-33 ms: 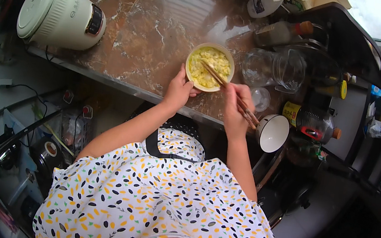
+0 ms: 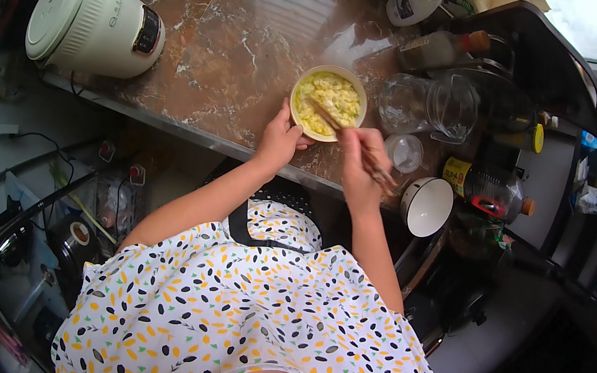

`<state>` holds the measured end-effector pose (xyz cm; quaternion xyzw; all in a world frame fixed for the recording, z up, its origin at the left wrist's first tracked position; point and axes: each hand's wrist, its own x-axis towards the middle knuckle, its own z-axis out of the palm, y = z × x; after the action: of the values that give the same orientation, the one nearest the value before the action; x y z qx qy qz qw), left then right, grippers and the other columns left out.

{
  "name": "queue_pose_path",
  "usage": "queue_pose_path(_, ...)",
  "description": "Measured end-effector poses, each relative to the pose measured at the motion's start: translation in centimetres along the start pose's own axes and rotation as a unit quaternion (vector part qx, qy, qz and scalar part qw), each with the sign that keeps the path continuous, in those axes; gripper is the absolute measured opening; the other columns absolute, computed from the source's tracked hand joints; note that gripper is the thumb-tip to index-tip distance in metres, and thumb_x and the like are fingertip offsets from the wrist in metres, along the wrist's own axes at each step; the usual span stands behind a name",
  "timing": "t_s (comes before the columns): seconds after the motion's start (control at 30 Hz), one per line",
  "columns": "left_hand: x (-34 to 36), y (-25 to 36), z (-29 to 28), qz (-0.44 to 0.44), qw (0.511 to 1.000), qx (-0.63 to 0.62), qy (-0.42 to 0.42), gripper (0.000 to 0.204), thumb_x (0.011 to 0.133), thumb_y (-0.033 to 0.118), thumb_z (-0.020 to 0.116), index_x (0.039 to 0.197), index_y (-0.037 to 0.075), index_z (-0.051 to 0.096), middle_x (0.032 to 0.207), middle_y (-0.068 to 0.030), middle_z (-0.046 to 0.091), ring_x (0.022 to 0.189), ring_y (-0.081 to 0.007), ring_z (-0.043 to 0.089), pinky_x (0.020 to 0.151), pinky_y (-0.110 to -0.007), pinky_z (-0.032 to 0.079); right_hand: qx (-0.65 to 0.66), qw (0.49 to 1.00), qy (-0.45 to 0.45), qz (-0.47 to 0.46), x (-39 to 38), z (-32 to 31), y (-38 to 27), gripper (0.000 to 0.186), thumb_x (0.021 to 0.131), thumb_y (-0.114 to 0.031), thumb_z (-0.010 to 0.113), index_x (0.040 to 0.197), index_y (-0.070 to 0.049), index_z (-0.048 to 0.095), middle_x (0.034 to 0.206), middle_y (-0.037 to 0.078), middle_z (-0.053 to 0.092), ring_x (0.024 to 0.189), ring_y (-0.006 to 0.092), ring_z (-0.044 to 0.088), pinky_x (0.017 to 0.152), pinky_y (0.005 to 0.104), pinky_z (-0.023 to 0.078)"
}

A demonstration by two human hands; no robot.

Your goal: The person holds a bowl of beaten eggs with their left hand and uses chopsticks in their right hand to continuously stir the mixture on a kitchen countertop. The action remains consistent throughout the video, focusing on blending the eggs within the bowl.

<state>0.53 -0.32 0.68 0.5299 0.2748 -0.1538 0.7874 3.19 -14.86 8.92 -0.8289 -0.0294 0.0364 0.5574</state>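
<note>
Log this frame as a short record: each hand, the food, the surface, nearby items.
left hand: left hand holds bowl at its near left side
right hand: right hand grips chopsticks, tips in food
food: pale yellow, lumpy food
surface: brown marbled counter
rightward: glass jar, second bowl
far left: kettle

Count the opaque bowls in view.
2: a pale bowl of yellow food held by the left hand, and a white-lined bowl right of the right hand. Others may be hidden.

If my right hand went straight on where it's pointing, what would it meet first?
Your right hand would probably meet the round, cream-rimmed bowl of yellow mixture first, near its lower-right rim, though height is unclear from above.
</note>
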Motion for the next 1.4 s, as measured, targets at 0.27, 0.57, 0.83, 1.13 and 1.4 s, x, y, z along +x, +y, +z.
queue_pose_path(0.27, -0.3, 0.3, 0.5, -0.002, 1.0, -0.003, 0.017, 0.067, 0.096, 0.001, 0.038, 0.152, 0.009, 0.003, 0.12, -0.01, 0.057, 0.085, -0.0122, 0.066, 0.07, -0.024, 0.053, 0.004, 0.997, 0.051, 0.058, -0.5, -1.7, 0.9, 0.014, 0.092, -0.012, 0.06, 0.086, 0.0, 0.06, 0.073, 0.005, 0.065, 0.065, 0.0066, 0.058, 0.06, 0.0229, 0.046)
queue_pose_path(0.57, 0.0, 0.1, 0.3, 0.006, 1.0, -0.018, 0.006, 0.068, 0.096, 0.0, 0.038, 0.152, 0.008, 0.002, 0.117, -0.0096, 0.059, 0.084, -0.0121, 0.066, 0.069, -0.023, 0.052, -0.065, 0.998, 0.007, -0.009, 0.5, -0.3, 2.2, 0.008, 0.084, -0.004, 0.066, 0.09, 0.0, 0.062, 0.075, 0.013, 0.065, 0.064, 0.0175, 0.063, 0.06, 0.0267, 0.048)
queue_pose_path(0.83, 0.0, -0.2, 0.4, 0.006, 1.0, -0.011, 0.015, 0.068, 0.095, 0.0, 0.039, 0.151, 0.004, 0.001, 0.12, -0.012, 0.058, 0.086, -0.0131, 0.067, 0.069, -0.023, 0.053, -0.016, 0.998, 0.053, -0.01, 0.7, -1.4, 0.4, 0.009, 0.089, -0.008, 0.065, 0.091, 0.001, 0.064, 0.07, 0.003, 0.064, 0.061, 0.0029, 0.054, 0.055, 0.02, 0.043)
queue_pose_path(1.13, -0.2, -0.1, 0.7, -0.013, 0.999, -0.022, 0.045, 0.064, 0.096, 0.0, 0.039, 0.152, 0.014, 0.012, 0.122, -0.0074, 0.058, 0.09, -0.0124, 0.067, 0.071, -0.023, 0.053, -0.023, 0.998, -0.063, -0.002, -0.6, -2.4, 1.4, 0.007, 0.089, -0.006, 0.064, 0.091, 0.001, 0.063, 0.073, 0.003, 0.063, 0.065, 0.0053, 0.056, 0.059, 0.0215, 0.045)
queue_pose_path(1.4, 0.2, -0.5, 0.4, 0.011, 1.0, -0.005, 0.029, 0.069, 0.093, -0.002, 0.04, 0.151, 0.003, 0.002, 0.126, -0.0129, 0.055, 0.081, -0.0132, 0.067, 0.066, -0.023, 0.053, -0.151, 0.988, 0.032, -0.017, 1.1, -3.3, 2.1, 0.011, 0.091, -0.012, 0.061, 0.085, -0.003, 0.061, 0.063, 0.002, 0.057, 0.056, 0.0053, 0.049, 0.053, 0.0228, 0.04)
